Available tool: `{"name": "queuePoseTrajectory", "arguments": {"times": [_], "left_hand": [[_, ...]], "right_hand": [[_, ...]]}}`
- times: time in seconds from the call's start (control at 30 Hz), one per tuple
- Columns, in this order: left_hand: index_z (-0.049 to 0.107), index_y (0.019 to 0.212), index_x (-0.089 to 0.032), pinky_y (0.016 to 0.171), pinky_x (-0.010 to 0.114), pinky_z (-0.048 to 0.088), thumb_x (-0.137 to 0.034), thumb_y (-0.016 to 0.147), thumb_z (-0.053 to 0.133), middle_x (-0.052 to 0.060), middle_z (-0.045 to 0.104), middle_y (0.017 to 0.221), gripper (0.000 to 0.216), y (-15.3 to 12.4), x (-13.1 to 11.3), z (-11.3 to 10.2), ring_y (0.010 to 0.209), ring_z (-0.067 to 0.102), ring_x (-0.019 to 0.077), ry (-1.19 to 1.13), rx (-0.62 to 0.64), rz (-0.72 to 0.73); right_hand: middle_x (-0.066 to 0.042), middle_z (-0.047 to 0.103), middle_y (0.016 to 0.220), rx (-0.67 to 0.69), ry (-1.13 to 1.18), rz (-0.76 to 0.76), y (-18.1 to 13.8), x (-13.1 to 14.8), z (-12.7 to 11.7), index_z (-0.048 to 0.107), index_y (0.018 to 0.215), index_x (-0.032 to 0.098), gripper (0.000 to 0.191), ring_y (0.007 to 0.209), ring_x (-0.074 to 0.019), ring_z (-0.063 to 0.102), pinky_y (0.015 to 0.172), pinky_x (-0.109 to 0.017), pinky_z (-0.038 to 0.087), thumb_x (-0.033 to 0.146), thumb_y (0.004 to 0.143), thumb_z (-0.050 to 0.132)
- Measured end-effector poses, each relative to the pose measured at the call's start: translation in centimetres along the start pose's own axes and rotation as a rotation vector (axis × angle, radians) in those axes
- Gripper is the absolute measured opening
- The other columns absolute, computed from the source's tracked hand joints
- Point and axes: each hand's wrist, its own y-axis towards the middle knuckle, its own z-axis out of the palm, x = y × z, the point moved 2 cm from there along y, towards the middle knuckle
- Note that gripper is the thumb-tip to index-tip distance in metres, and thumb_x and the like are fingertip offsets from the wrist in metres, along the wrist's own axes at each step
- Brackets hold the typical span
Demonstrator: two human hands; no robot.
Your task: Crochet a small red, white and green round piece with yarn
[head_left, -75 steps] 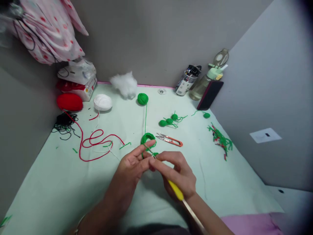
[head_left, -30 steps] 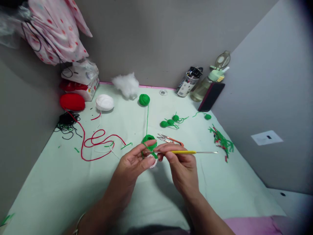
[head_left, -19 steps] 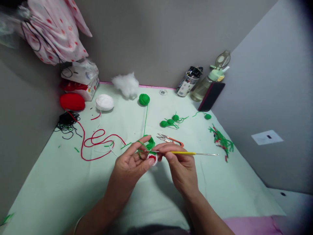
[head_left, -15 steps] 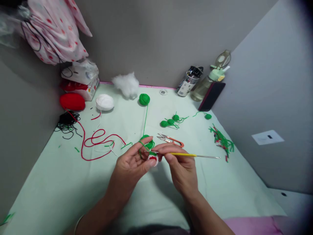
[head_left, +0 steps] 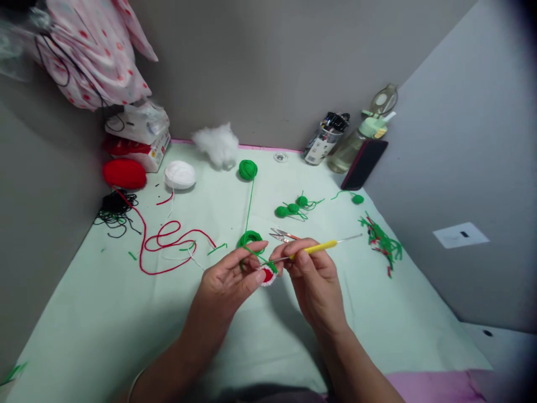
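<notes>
Between the thumb and fingers of my left hand (head_left: 232,274) is a small round crochet piece (head_left: 267,275), red in the middle with a white ring and green stitches along its upper edge. Green yarn runs over my left index finger to a loose green coil (head_left: 250,239) just beyond. My right hand (head_left: 314,271) grips the yellow handle of a crochet hook (head_left: 321,248). The hook's left end meets the green stitches; its other metal end points up to the right. Thread snips (head_left: 282,235) lie behind my right hand, their handles partly hidden.
A green yarn ball (head_left: 248,169), white yarn ball (head_left: 180,175), red yarn ball (head_left: 125,173) and white stuffing (head_left: 217,145) stand toward the back. Small green crochet balls (head_left: 292,209) and yarn scraps (head_left: 384,243) lie right. A phone (head_left: 364,164) leans against a bottle (head_left: 347,150).
My right hand has tilted the hook, so its free end points higher and further left. The crochet piece has turned, showing more of its red face. My right hand now covers the snips' handles.
</notes>
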Motion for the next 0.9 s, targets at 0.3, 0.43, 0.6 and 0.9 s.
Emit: {"name": "queuePoseTrajectory", "arguments": {"times": [0.3, 0.43, 0.6, 0.9], "left_hand": [[0.086, 0.110, -0.032, 0.097, 0.032, 0.046, -0.034, 0.086, 0.083, -0.002, 0.065, 0.082, 0.024, -0.1, -0.3, -0.4, 0.088, 0.061, 0.0171, 0.117, 0.010, 0.061], [0.085, 0.109, -0.030, 0.100, 0.033, 0.044, -0.031, 0.084, 0.084, -0.003, 0.064, 0.079, 0.026, -0.2, -0.3, -0.2, 0.086, 0.061, 0.0170, 0.102, -0.025, 0.065], [0.086, 0.105, -0.030, 0.103, 0.035, 0.044, -0.028, 0.080, 0.086, -0.003, 0.064, 0.079, 0.024, -0.1, -0.2, -0.2, 0.086, 0.061, 0.0174, 0.096, -0.058, 0.091], [0.080, 0.074, -0.025, 0.102, 0.035, 0.044, -0.032, 0.075, 0.091, 0.000, 0.062, 0.082, 0.013, -0.2, 0.0, -0.3, 0.098, 0.060, 0.0213, 0.155, -0.057, 0.117]], "right_hand": [[-0.006, 0.079, 0.093, 0.098, -0.074, -0.103, -0.5, 0.5, -0.6, 0.074, 0.100, 0.021, 0.019, 0.076, -0.0174, 0.075, 0.072, -0.033, 0.063, 0.032, 0.106, 0.060], [-0.007, 0.079, 0.095, 0.079, -0.280, -0.269, -1.1, 1.1, -0.3, 0.076, 0.104, 0.022, 0.020, 0.078, -0.0190, 0.075, 0.072, -0.036, 0.065, 0.027, 0.107, 0.057], [-0.008, 0.082, 0.099, 0.170, -0.453, -0.402, -1.3, 1.6, -0.1, 0.077, 0.111, 0.025, 0.023, 0.091, -0.0227, 0.076, 0.079, -0.041, 0.064, 0.023, 0.107, 0.055], [-0.006, 0.081, 0.098, 0.137, -0.361, -0.330, -1.1, 0.9, 0.0, 0.081, 0.105, 0.027, 0.019, 0.093, -0.0212, 0.074, 0.080, -0.037, 0.060, 0.025, 0.105, 0.063]]}}
